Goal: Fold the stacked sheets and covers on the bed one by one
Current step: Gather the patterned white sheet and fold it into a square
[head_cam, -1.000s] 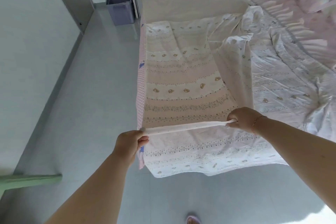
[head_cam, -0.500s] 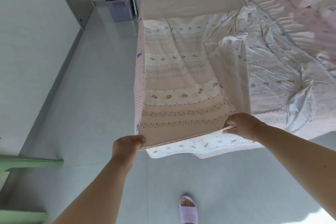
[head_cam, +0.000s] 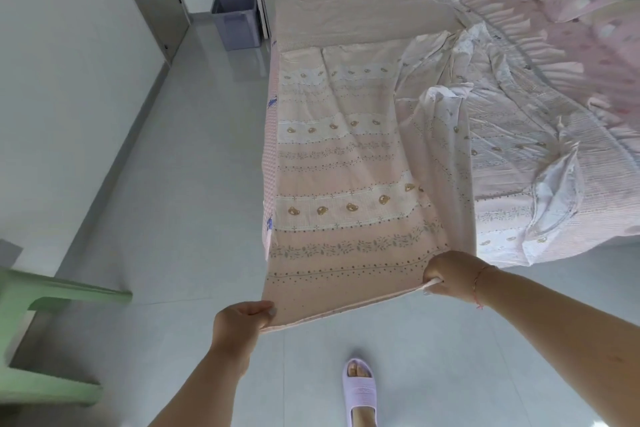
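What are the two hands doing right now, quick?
Left hand: closed, gripping the near left corner of the patterned sheet.
Right hand: closed, gripping the sheet's near right corner.

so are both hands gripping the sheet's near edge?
Yes: the left hand and right hand each pinch a corner of the patterned sheet.

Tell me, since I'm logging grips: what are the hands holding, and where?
Both hands, left hand and right hand, grip the patterned sheet along its near edge.

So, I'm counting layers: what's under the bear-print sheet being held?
Under the bear-print sheet, a pink checked cover shows along its left edge; anything deeper is covered.
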Available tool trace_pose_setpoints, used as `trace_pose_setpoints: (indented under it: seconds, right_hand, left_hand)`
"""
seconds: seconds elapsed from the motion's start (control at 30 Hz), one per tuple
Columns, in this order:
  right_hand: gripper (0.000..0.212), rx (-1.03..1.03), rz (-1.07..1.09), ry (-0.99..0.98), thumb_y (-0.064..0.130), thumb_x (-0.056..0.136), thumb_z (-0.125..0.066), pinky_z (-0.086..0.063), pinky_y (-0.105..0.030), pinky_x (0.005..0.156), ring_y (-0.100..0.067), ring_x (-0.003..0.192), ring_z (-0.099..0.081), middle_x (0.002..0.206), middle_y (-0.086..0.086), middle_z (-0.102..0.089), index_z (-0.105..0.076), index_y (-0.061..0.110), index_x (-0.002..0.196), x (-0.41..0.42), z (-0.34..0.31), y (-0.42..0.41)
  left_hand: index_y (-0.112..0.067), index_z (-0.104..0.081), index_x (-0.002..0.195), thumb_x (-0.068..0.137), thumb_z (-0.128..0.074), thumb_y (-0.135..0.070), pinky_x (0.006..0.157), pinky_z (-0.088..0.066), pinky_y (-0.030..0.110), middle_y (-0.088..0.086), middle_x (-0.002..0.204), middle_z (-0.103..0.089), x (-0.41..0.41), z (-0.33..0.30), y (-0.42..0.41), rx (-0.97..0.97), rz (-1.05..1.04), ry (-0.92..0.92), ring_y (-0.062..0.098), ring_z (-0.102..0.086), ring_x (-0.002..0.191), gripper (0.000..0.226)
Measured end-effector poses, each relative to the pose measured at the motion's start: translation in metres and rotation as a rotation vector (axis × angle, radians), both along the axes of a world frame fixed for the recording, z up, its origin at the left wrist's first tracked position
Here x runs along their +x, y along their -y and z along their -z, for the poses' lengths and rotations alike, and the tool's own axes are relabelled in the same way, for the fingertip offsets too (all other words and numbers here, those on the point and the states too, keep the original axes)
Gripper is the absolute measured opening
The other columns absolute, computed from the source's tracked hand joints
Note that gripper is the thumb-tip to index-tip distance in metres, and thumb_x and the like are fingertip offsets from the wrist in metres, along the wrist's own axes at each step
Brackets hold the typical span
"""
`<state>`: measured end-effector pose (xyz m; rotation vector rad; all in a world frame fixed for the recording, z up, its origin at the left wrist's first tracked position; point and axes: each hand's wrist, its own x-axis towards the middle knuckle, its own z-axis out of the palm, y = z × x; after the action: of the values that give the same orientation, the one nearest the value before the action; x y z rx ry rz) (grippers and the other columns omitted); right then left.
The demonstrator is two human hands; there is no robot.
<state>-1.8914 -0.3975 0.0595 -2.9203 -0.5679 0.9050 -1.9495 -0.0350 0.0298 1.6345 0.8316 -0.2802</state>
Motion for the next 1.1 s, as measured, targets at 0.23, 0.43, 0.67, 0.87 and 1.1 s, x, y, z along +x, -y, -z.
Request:
trace_pose_setpoints:
  seconds: [0.23, 0.43, 0.67, 0.87, 1.1]
  right_hand:
    - [0.02, -0.029, 0.029, -0.199, 0.04, 0.09, -0.057, -0.052, -0.03, 0.08, -0.02, 0.082, -0.063, 0.08, 0.008, -0.061, -0.067, 0.023, 0.089, -0.003, 0.026, -0.004]
    - [0.032, 0.002, 0.1, -0.174, 0.039, 0.091, -0.056, -0.046, -0.025, 0.088, -0.017, 0.102, -0.061, 0.111, 0.003, -0.067, -0.066, 0.022, 0.117, 0.015, 0.016, 0.002]
    - [0.032, 0.046, 0.265, -0.136, 0.041, 0.092, -0.055, -0.048, -0.023, 0.078, -0.017, 0.099, -0.061, 0.11, 0.0, -0.066, -0.067, 0.021, 0.114, 0.023, 0.012, 0.035]
    - [0.033, 0.038, 0.398, -0.127, 0.043, 0.093, -0.053, -0.042, -0.024, 0.086, -0.017, 0.109, -0.057, 0.116, 0.0, -0.064, -0.065, 0.022, 0.115, 0.058, 0.004, 0.082]
    - [0.036, 0.063, 0.544, -0.062, 0.044, 0.094, -0.051, -0.04, -0.025, 0.091, -0.018, 0.113, -0.056, 0.119, -0.001, -0.064, -0.064, 0.02, 0.116, 0.106, -0.016, 0.148]
  left_hand:
    - [-0.014, -0.074, 0.082, 0.079, -0.075, 0.0, 0.088, -0.047, 0.033, 0.006, 0.091, -0.071, 0.002, 0.023, 0.005, 0.098, 0.073, -0.105, 0.026, -0.063, 0.092, 0.014]
    - [-0.018, -0.071, 0.082, 0.083, -0.073, -0.007, 0.09, -0.051, 0.037, 0.004, 0.09, -0.067, 0.052, 0.01, 0.015, 0.112, 0.102, -0.053, 0.02, -0.062, 0.079, 0.011]
    - [-0.008, -0.069, 0.089, 0.086, -0.07, -0.01, 0.07, -0.054, 0.03, 0.012, 0.092, -0.068, 0.116, -0.01, 0.067, 0.035, 0.189, -0.023, 0.023, -0.066, 0.086, 0.004]
    - [-0.009, -0.069, 0.09, 0.091, -0.064, -0.006, 0.068, -0.053, 0.029, 0.011, 0.093, -0.068, 0.178, -0.041, 0.131, -0.033, 0.333, 0.003, 0.022, -0.064, 0.085, 0.006]
    - [-0.008, -0.068, 0.094, 0.092, -0.062, -0.006, 0.069, -0.054, 0.029, 0.012, 0.086, -0.066, 0.251, -0.061, 0.223, -0.094, 0.474, 0.035, 0.023, -0.063, 0.078, 0.006]
